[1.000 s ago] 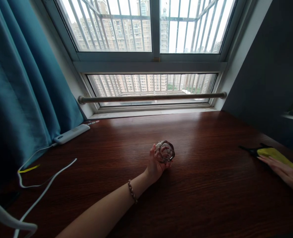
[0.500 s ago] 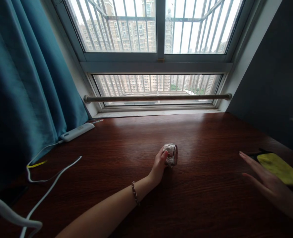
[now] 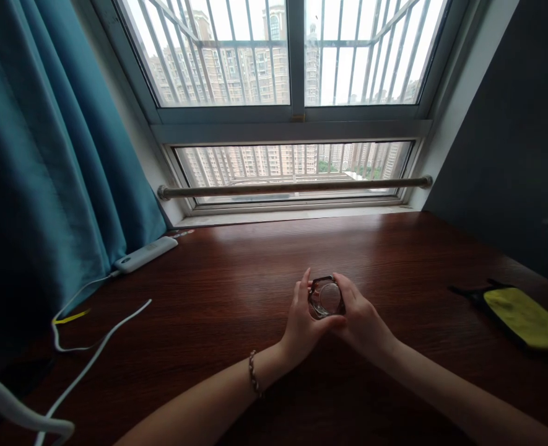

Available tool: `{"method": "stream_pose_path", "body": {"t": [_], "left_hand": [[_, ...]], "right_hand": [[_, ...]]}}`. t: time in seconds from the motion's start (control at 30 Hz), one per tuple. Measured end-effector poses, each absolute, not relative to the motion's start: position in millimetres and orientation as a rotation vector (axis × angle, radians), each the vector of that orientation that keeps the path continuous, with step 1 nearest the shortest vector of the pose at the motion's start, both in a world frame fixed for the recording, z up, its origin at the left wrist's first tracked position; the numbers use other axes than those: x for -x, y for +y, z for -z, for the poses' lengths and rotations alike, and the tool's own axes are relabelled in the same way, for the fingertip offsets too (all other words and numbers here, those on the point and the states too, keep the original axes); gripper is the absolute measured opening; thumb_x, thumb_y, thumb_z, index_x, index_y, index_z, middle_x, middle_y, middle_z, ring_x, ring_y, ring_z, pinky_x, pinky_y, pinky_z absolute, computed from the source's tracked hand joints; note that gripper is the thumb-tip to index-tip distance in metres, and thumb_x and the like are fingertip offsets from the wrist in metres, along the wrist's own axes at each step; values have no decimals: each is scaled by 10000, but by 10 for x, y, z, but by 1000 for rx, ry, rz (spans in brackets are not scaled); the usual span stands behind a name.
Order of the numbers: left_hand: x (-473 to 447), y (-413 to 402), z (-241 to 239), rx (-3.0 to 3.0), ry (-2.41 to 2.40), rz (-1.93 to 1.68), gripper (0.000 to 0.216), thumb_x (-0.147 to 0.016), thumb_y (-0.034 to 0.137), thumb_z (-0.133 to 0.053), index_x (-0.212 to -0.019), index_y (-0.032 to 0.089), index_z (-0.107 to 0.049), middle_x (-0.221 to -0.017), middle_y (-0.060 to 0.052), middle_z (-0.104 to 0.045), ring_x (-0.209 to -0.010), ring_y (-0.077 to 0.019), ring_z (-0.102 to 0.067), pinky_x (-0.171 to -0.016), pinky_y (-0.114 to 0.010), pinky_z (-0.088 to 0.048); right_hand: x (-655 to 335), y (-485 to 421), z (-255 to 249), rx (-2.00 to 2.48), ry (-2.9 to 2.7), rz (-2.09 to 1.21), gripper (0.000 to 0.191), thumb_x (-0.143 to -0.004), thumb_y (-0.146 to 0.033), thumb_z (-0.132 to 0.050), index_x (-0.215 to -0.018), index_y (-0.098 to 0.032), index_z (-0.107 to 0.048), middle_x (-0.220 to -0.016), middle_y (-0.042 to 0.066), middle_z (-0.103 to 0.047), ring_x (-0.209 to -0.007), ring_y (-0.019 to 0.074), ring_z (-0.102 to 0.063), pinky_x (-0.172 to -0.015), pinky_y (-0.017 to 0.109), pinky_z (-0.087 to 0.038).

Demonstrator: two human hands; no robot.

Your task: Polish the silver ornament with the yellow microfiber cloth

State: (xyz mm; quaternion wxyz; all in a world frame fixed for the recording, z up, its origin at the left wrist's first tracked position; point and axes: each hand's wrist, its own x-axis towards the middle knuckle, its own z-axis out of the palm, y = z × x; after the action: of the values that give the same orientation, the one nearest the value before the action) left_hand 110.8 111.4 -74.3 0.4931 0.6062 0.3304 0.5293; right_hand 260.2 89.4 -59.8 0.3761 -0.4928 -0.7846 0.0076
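A small clear glass [image 3: 328,298], with a faceted outline and a round inner ring, is seen from above between my two hands. My left hand [image 3: 302,318] curls around its left side, thumb along the near edge and forefinger up by the rim. On the opposite side, my right hand [image 3: 360,315] is wrapped against the glass, its fingers near the rim. The palms almost meet in front of it. Both hands are just over or on the dark reddish wooden tabletop [image 3: 236,266]; whether the glass rests on the wood I cannot tell.
A yellow and black flat cloth item [image 3: 527,316] lies at the right. To the left are a long white device [image 3: 147,254] with a cable, a loose white cord [image 3: 100,353], a yellow strip [image 3: 72,316] and a blue curtain [image 3: 64,155]. A barred window [image 3: 295,164] stands behind.
My right hand has come from beside the yellow cloth to the glass and closed on it. The glass has turned from lying sideways to showing its round opening or base upward.
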Motion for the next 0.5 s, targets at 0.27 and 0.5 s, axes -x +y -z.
{"method": "stream_pose_path", "body": {"t": [0.27,0.5], "left_hand": [[-1066,1059,434,-1875,677,-1199,644,-710,230,-706,-1299,233,-443,-1322,-123,-413,-1162,-284,-427,-996,-404,-321],[-899,401,-35,-2826,133,-230,157,-861,328,-529,-981,272,-612,-857,-77,-627,-820,-214,-592,-732,-338,-489]], "right_hand": [[-3461,1094,537,1179,-1736,-593,764,-632,-329,-745,-1273,-164,-363,-1240,144,-511,-1066,257,-567,-901,379,-500],[-5243,1582,649,1556,-1678,-472,836,-631,-394,-715,-1299,-85,-318,-1204,227,-531,-983,268,-616,-792,313,-534]]}}
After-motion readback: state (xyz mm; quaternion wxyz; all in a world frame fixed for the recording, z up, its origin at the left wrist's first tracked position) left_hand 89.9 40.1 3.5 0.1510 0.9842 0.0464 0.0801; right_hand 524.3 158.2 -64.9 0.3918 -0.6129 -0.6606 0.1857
